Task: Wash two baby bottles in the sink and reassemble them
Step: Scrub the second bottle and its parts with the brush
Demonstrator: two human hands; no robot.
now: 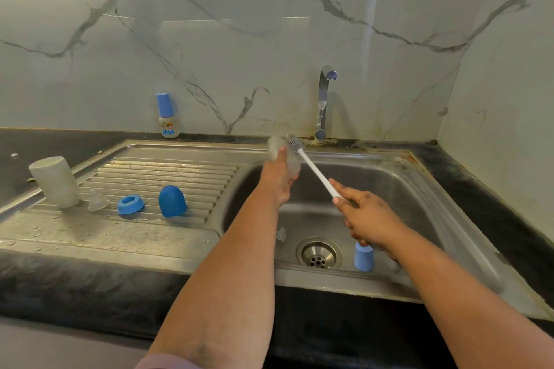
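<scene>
Over the steel sink (419, 189), the left hand (277, 180) grips a clear bottle (277, 148); the right hand (364, 213) pinches a brush (314, 171) beside it. A dark surface (75, 287) meets marble-veined walls (209, 54), with a capped bottle (168, 117) standing far left.

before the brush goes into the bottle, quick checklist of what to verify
1. Left hand grips the clear bottle: ok, held over the sink.
2. Right hand holds the bottle brush by its white handle: ok.
3. Bristle head lined up with the bottle mouth: cannot tell, the bottle is blurred.
4. Water running from the tap: not ok, no stream visible.
5. Loose parts kept off the drain: ok, blue cap stands beside it.
6. Other bottle's parts set aside: ok, blue ring and blue dome cap lie on the drainboard.
</scene>
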